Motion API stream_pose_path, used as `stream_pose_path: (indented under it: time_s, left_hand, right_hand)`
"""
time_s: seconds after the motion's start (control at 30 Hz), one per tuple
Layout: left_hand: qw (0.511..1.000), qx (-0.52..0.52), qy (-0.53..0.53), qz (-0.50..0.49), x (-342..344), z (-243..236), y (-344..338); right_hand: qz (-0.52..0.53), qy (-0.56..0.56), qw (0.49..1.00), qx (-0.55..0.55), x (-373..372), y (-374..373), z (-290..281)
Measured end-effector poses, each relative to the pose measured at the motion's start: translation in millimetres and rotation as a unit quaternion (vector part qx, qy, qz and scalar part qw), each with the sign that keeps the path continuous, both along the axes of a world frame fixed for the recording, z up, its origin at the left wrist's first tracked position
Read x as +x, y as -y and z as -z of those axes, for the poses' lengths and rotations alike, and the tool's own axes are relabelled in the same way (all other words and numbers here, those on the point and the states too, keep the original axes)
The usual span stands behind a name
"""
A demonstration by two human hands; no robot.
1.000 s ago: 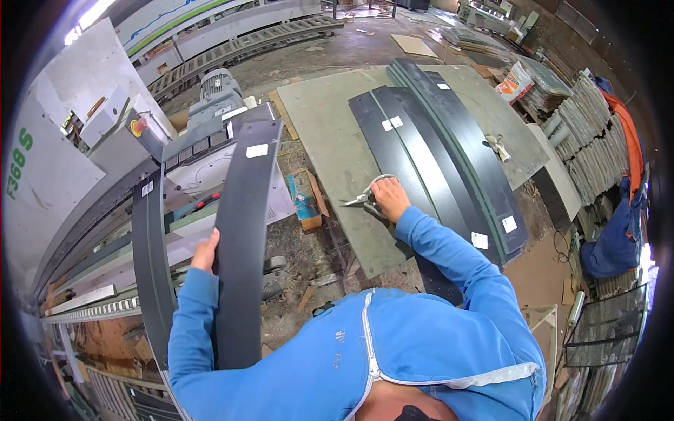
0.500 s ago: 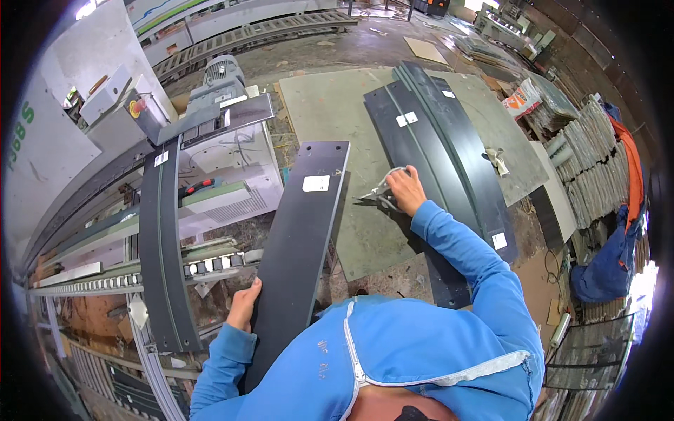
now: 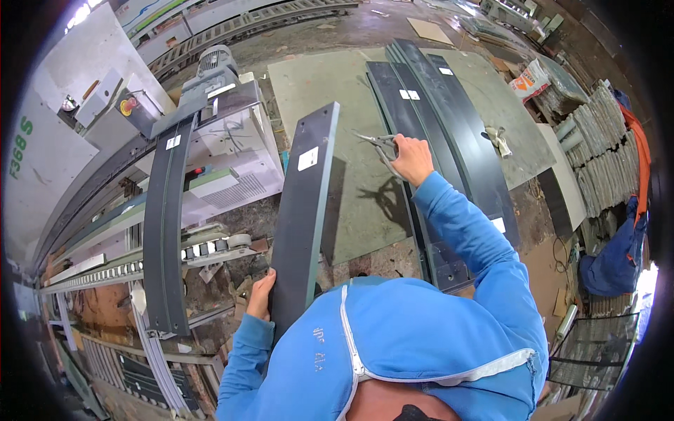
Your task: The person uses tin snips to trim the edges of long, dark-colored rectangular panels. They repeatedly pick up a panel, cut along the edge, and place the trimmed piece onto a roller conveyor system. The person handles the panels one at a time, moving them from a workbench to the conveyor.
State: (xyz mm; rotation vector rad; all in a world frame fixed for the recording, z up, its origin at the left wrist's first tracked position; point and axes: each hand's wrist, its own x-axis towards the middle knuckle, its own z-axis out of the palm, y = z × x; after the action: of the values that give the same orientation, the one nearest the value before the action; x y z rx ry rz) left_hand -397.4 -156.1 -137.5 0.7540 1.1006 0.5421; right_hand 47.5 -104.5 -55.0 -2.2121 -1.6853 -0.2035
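Observation:
My left hand (image 3: 261, 295) is closed on the left edge of a long dark panel (image 3: 298, 210), near its lower end. The panel stands tilted against my body, its far end raised; it has a white label and small holes near its top. In my right hand (image 3: 413, 160) is a pair of metal scissors (image 3: 379, 144), blades pointing left and slightly apart, held above the floor sheet between the panel and a stack. That stack of dark panels (image 3: 449, 133) lies to the right, with white labels on it. My fingers partly hide the scissors' handles.
Dark panels (image 3: 165, 231) lie on the machine's roller frame (image 3: 210, 245) at left, near a motor (image 3: 216, 64) and a control box with a red knob (image 3: 128, 105). A greenish sheet (image 3: 302, 77) covers the floor. Gloves (image 3: 500, 140) rest on the stack; wrapped bundles (image 3: 607, 140) stand at right.
My left hand has lifted and tilted the panel so its right edge shows more. My right hand has moved up with the scissors, away from the floor sheet.

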Motion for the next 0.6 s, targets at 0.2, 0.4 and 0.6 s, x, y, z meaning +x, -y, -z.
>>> stream_pose_path:
  time_s: [0.2,0.4,0.6]
  left_hand:
    - [0.992,-0.105,-0.036,0.066,7.4,13.2,60.5]
    - [0.964,-0.041,-0.175,0.196,15.1,-4.4,100.4]
    - [0.953,0.067,-0.200,0.217,-5.1,32.8,124.0]
  right_hand:
    - [-0.078,-0.074,0.994,0.017,20.7,4.2,-9.4]
    - [-0.167,-0.012,0.986,0.023,28.9,-9.6,-0.2]
    - [-0.198,-0.466,0.860,-0.064,20.8,-48.4,1.4]
